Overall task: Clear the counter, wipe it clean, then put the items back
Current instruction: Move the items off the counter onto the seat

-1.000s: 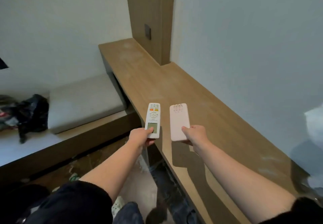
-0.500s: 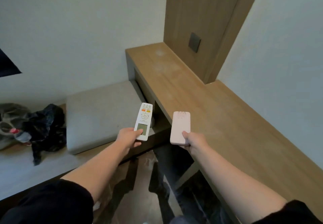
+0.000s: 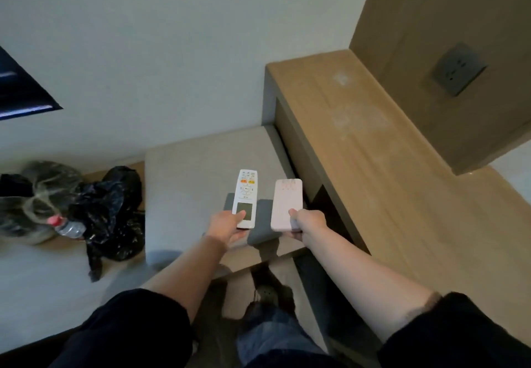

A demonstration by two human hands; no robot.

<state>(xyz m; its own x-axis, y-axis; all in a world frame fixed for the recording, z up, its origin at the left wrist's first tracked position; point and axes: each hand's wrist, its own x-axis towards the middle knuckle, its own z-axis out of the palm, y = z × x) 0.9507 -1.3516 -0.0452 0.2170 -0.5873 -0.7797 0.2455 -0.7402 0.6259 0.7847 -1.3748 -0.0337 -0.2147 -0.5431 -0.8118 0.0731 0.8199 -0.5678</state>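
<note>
Left hand [image 3: 222,225] pinches the remote [image 3: 245,198], right hand [image 3: 309,224] grips the pink device [image 3: 286,204], both mid-frame over the cushion [image 3: 195,183] left of the desk [image 3: 388,166]; lay them flat, away from the cushion edge.

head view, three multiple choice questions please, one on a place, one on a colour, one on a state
1. The white remote control is held above:
A. the wooden counter
B. the grey cushion
C. a kitchen sink
2. The flat device in the right hand is:
A. black
B. green
C. pink
3. The left hand is:
A. gripping the remote control
B. open and empty
C. pressed flat on the counter

Key: 1 B, its shadow falls on the cushion, left of the counter; 2 C, its whole face shows pale pink; 3 A, thumb on the remote's screen, fingers underneath.
</note>
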